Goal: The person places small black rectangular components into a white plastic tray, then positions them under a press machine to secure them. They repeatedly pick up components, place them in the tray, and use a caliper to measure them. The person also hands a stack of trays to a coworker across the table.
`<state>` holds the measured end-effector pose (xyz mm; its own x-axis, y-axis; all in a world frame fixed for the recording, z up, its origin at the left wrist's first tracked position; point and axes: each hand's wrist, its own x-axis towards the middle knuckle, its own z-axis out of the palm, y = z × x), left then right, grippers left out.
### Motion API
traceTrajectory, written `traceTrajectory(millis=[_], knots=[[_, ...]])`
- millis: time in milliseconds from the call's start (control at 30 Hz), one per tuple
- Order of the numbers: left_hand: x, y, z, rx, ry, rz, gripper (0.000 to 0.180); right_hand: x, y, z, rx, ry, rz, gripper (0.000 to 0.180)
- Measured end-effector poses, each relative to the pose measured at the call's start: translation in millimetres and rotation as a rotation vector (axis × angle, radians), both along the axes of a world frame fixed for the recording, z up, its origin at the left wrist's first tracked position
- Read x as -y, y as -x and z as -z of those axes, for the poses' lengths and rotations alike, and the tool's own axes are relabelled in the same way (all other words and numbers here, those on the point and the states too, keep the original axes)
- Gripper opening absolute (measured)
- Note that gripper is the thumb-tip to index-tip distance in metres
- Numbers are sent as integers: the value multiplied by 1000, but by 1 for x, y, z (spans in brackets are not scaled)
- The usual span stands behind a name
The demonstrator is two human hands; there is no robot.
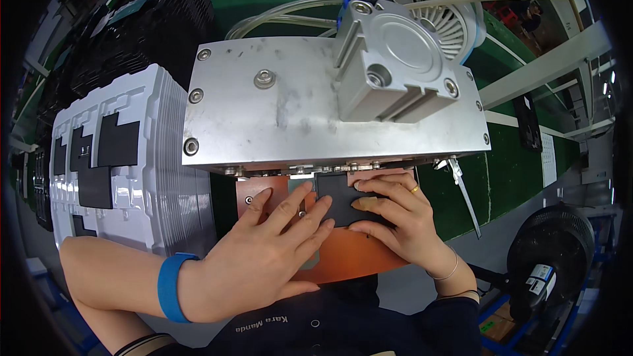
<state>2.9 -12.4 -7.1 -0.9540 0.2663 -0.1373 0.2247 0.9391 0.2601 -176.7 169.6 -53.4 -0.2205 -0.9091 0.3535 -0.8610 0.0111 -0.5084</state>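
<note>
Standing at the far left of my view, black crates point(151, 23) rise behind a stack of white trays point(153, 178), the top one carrying black pieces point(117, 142). Next comes my left hand point(254, 257), a blue band point(173, 289) on its wrist; its grip is spread, fingertips at the left edge of a dark block point(336, 201). That block lies between my hands, over an orange plate point(359, 257), at the near edge of a metal box point(264, 128); whether its far end passes beneath, I cannot tell. My right hand point(402, 221) curls fingers and thumb onto the block's right side; from here I cannot tell if that grip pinches or only presses. A cylinder point(402, 59) sits on the box. Further right, a lever point(466, 199) hangs over the green worktop point(448, 207), and a black fan point(550, 240) stands beyond.
</note>
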Motion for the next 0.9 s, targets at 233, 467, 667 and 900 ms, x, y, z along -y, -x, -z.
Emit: traceTrajectory(millis=[233,467,667,900], knots=[[-1,2,-3,36,-19,-18,73,3,3,-2,28,-23,-18,32],[0,2,-4,55,-36,-30,70,3,2,-2,47,-35,-11,31],[1,3,-5,69,-20,-31,69,3,3,-2,12,-49,-8,30],[1,2,-4,48,-20,-27,68,-1,3,0,-4,-66,-3,29]])
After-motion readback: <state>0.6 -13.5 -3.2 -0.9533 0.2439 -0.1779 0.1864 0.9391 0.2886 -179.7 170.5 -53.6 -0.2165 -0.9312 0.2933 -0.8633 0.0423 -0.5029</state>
